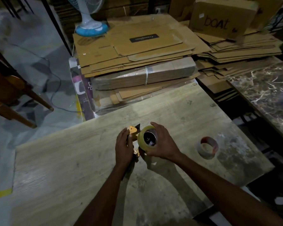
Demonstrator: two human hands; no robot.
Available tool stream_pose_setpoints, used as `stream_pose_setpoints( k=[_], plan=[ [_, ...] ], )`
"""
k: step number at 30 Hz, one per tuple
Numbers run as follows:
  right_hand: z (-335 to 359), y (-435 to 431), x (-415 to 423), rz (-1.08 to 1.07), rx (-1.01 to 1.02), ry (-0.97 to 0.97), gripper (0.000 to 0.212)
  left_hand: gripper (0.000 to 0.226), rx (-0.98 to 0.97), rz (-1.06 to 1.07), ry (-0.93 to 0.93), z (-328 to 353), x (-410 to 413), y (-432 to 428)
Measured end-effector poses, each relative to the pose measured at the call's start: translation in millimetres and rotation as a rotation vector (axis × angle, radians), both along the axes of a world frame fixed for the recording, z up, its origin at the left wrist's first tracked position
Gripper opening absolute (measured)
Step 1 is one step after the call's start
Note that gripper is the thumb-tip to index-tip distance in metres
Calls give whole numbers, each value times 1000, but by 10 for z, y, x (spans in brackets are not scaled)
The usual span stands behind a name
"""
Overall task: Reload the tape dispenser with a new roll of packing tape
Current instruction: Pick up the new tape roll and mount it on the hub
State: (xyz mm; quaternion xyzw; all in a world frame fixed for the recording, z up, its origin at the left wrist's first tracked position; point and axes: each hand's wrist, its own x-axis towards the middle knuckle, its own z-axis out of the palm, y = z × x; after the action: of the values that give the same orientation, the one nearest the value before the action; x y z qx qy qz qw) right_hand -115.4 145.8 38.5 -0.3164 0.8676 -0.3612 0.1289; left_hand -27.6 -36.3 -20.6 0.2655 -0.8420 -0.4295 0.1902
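An orange and black tape dispenser [133,132] is held just above the pale wooden table [72,160], near its middle. My left hand [123,146] is closed around the dispenser's handle. A full roll of yellowish clear packing tape [141,139] sits against the dispenser's right side, its dark core facing me. My right hand [162,142] wraps over the roll from the right, fingers on its top edge. Whether the roll is seated on the dispenser's hub I cannot tell. A nearly spent tape core [207,147] with a reddish rim lies on the table to the right.
Stacks of flattened cardboard [137,51] rise beyond the table's far edge, with a blue-based fan [91,26] and a brown "boat" box [222,17] on top. A marble-patterned surface [268,92] stands at right. A wooden chair [10,92] and cable lie on the floor at left.
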Motion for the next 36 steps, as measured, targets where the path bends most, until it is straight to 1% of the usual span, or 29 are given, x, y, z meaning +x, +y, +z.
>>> stream_pose_setpoints(
  k=[8, 12, 15, 23, 26, 29, 30, 31, 33, 34, 36],
  plan=[
    [-19, -111, 0, 16, 51, 10, 119, 33, 105, 22, 51, 45, 28, 0],
    [-30, -115, -23, 21, 41, 18, 118, 39, 233, -28, 41, 101, 38, 22],
    [-58, -107, -32, 33, 49, -6, 120, 34, 322, -36, 45, 127, -5, 21],
    [-147, -13, -144, 40, 102, -109, 137, 38, 331, -29, 87, 89, -51, 42],
    [-94, 46, -162, 44, 85, -140, 135, 36, 359, -10, 90, 81, -55, 62],
    [-80, 122, -149, -52, -1, -232, 124, 38, 343, 19, 84, 98, -59, 92],
    [-110, 145, -138, -120, -53, -251, 113, 39, 326, 22, 82, 103, -59, 103],
    [-146, 165, -127, -195, -110, -248, 97, 40, 312, 23, 81, 107, -60, 113],
    [-205, 207, -122, -327, -201, -140, 57, 39, 308, 24, 73, 131, -71, 138],
    [-224, 224, -124, -366, -226, -80, 43, 37, 309, 23, 64, 149, -74, 147],
    [-231, 233, -121, -389, -232, -46, 28, 36, 304, 17, 48, 171, -75, 165]
  ],
)
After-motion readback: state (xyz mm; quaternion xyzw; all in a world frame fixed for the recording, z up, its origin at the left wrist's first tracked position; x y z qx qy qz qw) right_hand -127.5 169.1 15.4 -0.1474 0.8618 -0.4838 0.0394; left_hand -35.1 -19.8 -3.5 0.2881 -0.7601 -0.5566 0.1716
